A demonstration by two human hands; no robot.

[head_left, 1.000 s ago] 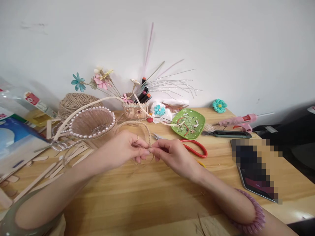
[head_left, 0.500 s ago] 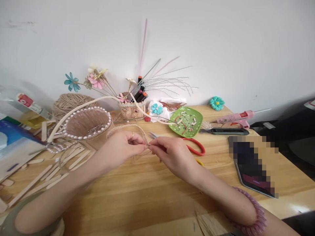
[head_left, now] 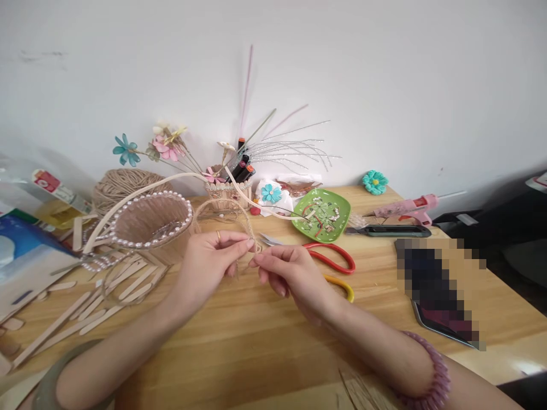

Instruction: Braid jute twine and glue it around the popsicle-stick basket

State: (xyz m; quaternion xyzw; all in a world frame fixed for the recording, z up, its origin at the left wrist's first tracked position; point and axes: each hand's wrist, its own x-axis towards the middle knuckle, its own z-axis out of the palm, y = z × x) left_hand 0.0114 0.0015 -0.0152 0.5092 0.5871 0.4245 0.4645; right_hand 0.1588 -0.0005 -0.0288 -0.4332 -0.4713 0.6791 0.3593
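The wooden tabletop (head_left: 265, 347) carries everything, and the two hands meet just above its middle. Left of the grip and touching the far side of the left wrist's line stands a burlap-wrapped basket (head_left: 151, 219) rimmed with pearl beads, tipped so its mouth faces the person. Beyond the basket lies a ball of jute twine (head_left: 122, 185). Loose popsicle sticks (head_left: 102, 296) are scattered left of the grip, below the basket. Right of the grip, a green dish (head_left: 321, 213) holds small beads and scraps, probably to keep them from rolling off. Red-handled scissors (head_left: 329, 256) lie just behind the right hand, within easy reach, and a pink glue gun (head_left: 405, 206) rests well off to the right.

The left hand (head_left: 209, 262) and the right hand (head_left: 286, 273) face each other, fingertips nearly touching. Each has thumb and forefinger closed narrow on a thin jute cord (head_left: 239, 219), which arches up in a loop behind the grip and comes down between the fingertips. The pinch looks tight and close together, likely so the cord's short ends can be controlled at one spot; the other fingers curl clear.
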